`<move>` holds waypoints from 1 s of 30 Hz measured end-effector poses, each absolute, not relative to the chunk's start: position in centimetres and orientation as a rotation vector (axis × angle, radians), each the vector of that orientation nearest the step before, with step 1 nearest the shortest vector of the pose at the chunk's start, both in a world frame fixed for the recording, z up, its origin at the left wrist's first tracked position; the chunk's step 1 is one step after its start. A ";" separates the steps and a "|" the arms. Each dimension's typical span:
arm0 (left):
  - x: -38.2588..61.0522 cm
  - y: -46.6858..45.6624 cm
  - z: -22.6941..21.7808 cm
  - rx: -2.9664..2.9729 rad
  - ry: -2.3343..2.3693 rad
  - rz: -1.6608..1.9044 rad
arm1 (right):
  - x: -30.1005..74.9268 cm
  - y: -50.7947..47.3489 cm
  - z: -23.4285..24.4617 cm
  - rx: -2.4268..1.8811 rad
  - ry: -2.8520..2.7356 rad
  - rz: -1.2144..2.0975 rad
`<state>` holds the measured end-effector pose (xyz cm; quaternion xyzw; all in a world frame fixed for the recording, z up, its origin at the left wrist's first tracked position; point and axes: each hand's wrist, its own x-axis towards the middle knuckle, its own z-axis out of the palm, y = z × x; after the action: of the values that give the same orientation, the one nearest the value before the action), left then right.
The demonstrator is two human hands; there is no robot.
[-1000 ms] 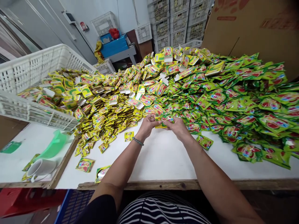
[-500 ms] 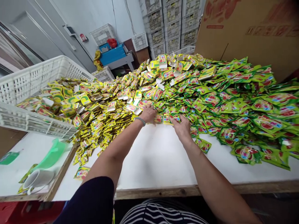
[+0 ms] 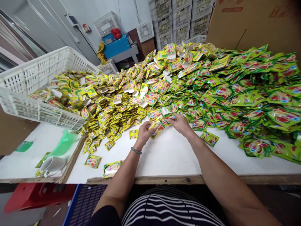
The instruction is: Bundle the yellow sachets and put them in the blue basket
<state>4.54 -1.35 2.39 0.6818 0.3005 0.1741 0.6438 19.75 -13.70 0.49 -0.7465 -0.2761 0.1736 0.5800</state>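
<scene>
My left hand (image 3: 144, 134), with a beaded bracelet on the wrist, is closed on a small yellow-green carton (image 3: 157, 128) with a red fruit print. Close beside it, my right hand (image 3: 182, 125) pinches a small green packet (image 3: 170, 116) between thumb and fingers, near the carton's end. Just behind the hands lies another printed carton (image 3: 154, 115) with a white flap next to it. Larger green pouches (image 3: 222, 91) are heaped to the right. Small yellow packets (image 3: 105, 117) spread to the left, and open cartons (image 3: 152, 98) lie on the pile behind.
A white slatted crate (image 3: 42, 111) with cartons stands tilted at the left. On the white table (image 3: 169, 157) near its left end are a white mug (image 3: 53, 164) and a green plastic piece (image 3: 62, 144). A large cardboard box (image 3: 254, 25) rises behind the pouches.
My left hand has come off the pile toward me and now grips a carton. The right hand keeps hold of a green packet. The view has shifted, showing more cartons at the front left.
</scene>
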 end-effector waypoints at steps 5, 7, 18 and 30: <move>3.3 -2.0 1.9 1.379 0.658 0.271 | 18.8 -13.8 0.2 -1.570 -0.850 0.761; 3.3 -2.2 1.6 1.277 0.664 0.300 | 18.6 -13.8 0.3 -1.578 -0.840 0.782; 3.3 -2.6 1.0 1.150 0.638 0.348 | 16.9 -13.2 0.5 -1.854 -0.744 0.339; 3.0 -2.8 1.9 1.058 0.660 0.255 | 17.1 -13.3 -0.3 -1.787 -0.894 0.214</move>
<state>2.96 -2.83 1.85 0.4940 0.3083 0.1192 0.8042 17.14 -13.30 -0.26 -0.7506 -0.3756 0.0898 0.5362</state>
